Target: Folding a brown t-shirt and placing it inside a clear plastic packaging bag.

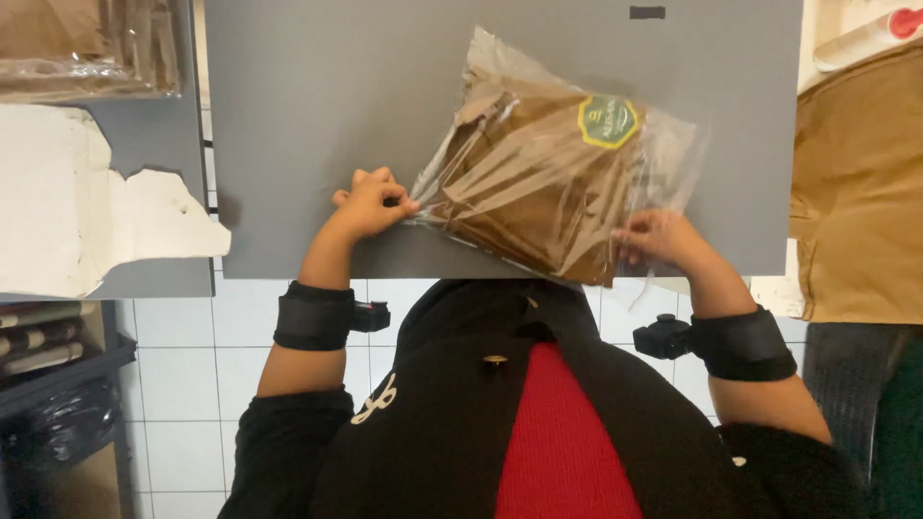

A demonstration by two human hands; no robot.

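Note:
A clear plastic bag [548,168] with folded brown cloth inside lies tilted on the grey board [327,106]. A yellow and green sticker [608,120] sits on its upper right part. My left hand [370,204] pinches the bag's near left corner. My right hand [659,238] grips the bag's near right edge, fingers closed over the plastic. Both wrists wear black bands.
A stack of bagged brown cloth [91,43] lies at the far left. Torn white paper [87,207] covers a grey shelf on the left. Loose brown cloth [856,192] lies to the right. White floor tiles [183,384] show below the board.

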